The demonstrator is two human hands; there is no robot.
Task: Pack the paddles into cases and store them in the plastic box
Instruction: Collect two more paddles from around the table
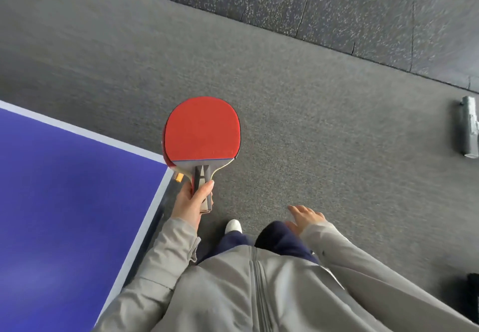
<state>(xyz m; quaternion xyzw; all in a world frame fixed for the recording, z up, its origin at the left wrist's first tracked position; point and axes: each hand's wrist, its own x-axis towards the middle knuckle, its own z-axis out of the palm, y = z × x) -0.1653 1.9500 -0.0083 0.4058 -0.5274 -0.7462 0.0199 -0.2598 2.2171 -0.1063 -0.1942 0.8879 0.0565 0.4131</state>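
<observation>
The left hand (pixel 190 199) grips the handles of two stacked red paddles (pixel 202 130), blades ahead of it. The right hand (pixel 305 217) hangs empty, fingers spread. The blue bench (pixel 64 189) lies left of both hands.

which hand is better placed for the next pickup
Right, probably: the right hand is open and empty, while the left hand grips the paddles by their handles.

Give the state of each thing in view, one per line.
left hand: grips the paddle handles.
paddles: seemingly two stacked, red face up, uncased, held off the table.
right hand: open, holds nothing.
grey roll: lying on the floor.
</observation>
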